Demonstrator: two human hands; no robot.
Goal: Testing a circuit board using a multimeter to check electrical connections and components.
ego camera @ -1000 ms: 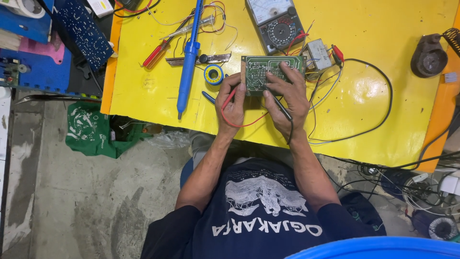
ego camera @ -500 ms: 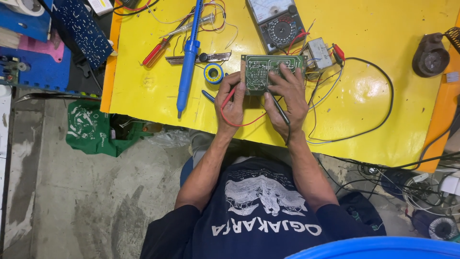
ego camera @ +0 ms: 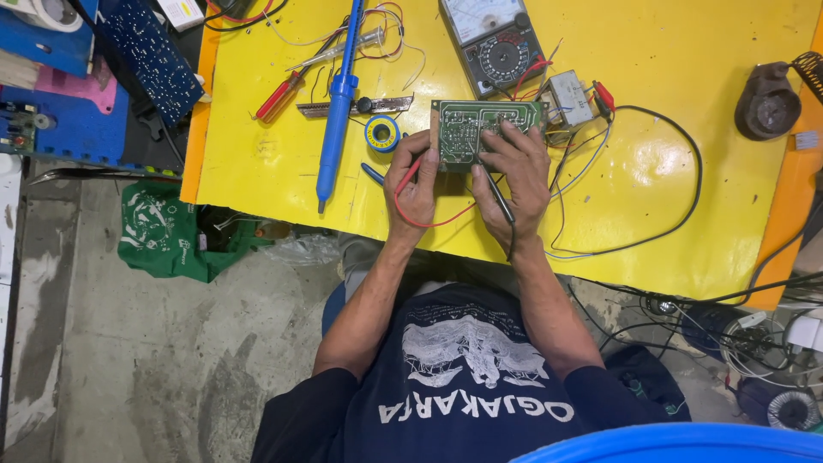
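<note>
So the person is mid-probing a green circuit board (ego camera: 480, 129) on the yellow desk (ego camera: 686, 171). Left hand (ego camera: 416, 184) pinches the red probe, right hand (ego camera: 514, 171) the black one, both closed. Next calls for steady tips on the solder pads.

There is only one view. The camera sits high above the person and looks straight down. It is far enough to show the whole yellow table (ego camera: 669, 214), the grey floor (ego camera: 103, 360) on the left, and the person's shoulders and arms near the bottom edge.
</note>
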